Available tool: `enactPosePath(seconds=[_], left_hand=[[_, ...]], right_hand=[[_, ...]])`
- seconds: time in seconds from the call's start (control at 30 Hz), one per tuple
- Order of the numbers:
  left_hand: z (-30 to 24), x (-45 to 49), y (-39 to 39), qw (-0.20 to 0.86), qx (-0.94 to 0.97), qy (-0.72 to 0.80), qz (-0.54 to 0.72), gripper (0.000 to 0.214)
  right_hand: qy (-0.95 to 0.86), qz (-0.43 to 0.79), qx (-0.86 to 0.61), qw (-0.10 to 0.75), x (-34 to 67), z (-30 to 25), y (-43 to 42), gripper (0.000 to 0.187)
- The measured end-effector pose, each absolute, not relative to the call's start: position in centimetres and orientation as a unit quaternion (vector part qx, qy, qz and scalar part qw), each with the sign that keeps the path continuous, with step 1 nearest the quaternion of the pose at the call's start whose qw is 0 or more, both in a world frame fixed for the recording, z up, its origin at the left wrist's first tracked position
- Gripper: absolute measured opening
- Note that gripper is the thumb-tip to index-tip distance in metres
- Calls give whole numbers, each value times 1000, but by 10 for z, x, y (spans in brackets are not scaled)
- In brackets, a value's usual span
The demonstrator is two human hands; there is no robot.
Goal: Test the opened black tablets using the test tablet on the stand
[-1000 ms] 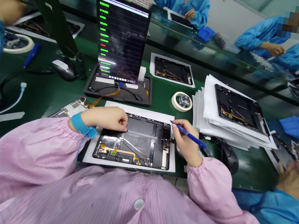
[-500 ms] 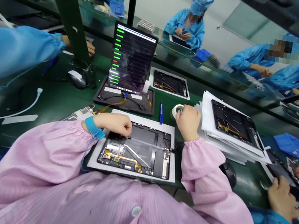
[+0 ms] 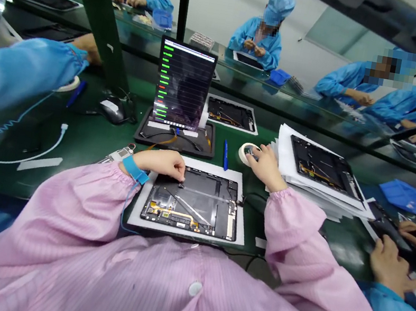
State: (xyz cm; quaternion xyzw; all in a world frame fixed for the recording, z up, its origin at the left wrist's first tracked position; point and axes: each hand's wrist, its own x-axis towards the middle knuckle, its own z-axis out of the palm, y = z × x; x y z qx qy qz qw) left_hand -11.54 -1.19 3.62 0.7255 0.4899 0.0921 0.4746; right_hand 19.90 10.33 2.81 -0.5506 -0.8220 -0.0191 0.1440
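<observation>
An opened tablet housing (image 3: 199,205) with ribbon cables and a pale strip across it lies on a white sheet (image 3: 240,236) before me. My left hand (image 3: 169,164), wearing a blue wrist strap (image 3: 135,169), is closed in a pinch at the housing's upper left part. Whatever is between those fingertips is too small to make out. To the right, my right hand (image 3: 269,169) rests by a roll of white tape (image 3: 245,154), its fingers apart and touching the roll's right side.
A lit tablet (image 3: 183,84) stands upright in a black tray behind the housing. Near it lie a blue pen (image 3: 226,155) and a computer mouse (image 3: 113,109). Stacked sheets (image 3: 283,158) carry another housing (image 3: 325,165) at right. Co-workers' hands (image 3: 390,265) work at far right.
My right hand's fingers have spread apart at the tape roll. My left hand keeps its pinch over the housing. The left co-worker's hand has shifted behind the green post.
</observation>
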Motion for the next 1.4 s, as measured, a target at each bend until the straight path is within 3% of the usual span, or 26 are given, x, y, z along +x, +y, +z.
enactPosePath(seconds=[0.1,0.2,0.43,0.6,0.73,0.97,1.03,1.17,1.23,1.4], left_hand=[[36,-119,-10,468,715,501,138,28],[35,-120,-8,462,704,512,170,31],[38,-119,-9,420,693,540,226,31],[35,-119,-6,413,658,556,296,32],[30,-120,-2,389,614,578,371,34],[39,-126,-2,269,418,578,648,33],[43,-128,-5,224,368,574,696,31],[43,-127,-7,217,328,576,717,31],[41,-124,-6,229,330,581,707,32],[37,-118,-3,251,349,605,670,34]], right_hand=[[-863,-45,-482,148,185,23,83,45],[-898,8,-420,130,165,11,74,58],[-894,68,-417,152,143,7,84,30],[-912,132,-368,125,135,6,57,32],[-901,157,-384,131,124,-3,52,18],[-900,145,-385,141,123,8,40,14],[-899,175,-362,176,127,18,38,15],[-789,214,-374,439,129,46,71,23],[-710,197,-438,515,127,62,112,25],[-674,168,-523,494,129,86,221,26]])
